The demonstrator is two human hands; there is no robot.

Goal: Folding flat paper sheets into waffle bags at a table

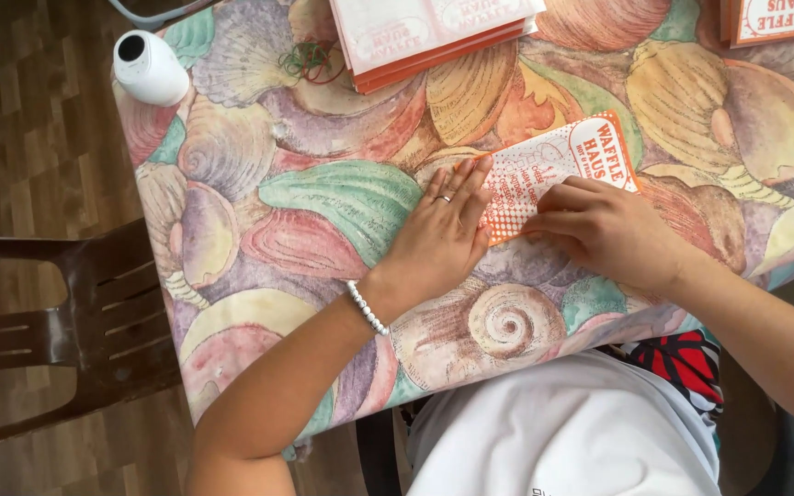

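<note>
White cloth over my lap [562,422] sits closest to the lens, with a patch of red, black and white fabric [686,363] beside it at the table's near edge. From there my two forearms reach up onto the tablecloth [305,239], a busy print of large seashells in green, orange, purple and cream that covers the whole table. My left wrist carries one white bead bracelet [367,308].

My left hand [438,234] lies flat, fingers spread and straight, one ring showing, pressing down the left end of a single orange-and-white printed paper sleeve [558,174] that lies slanted on the cloth near the middle of the table. My right hand [599,225] is curled, fingertips pinching the sleeve's lower edge just beside the left hand; it grips the paper loosely rather than in a fist.

Further out I count one stack of the same orange-edged sleeves [434,32] at the far edge, one more partial stack [778,18] in the far right corner, a small tangle of green and red rubber bands [310,60], and one white cylindrical device [147,66] at the far left corner.

Left of the table stands one dark brown slatted chair [57,331] on a brown wood-plank floor [20,119].
</note>
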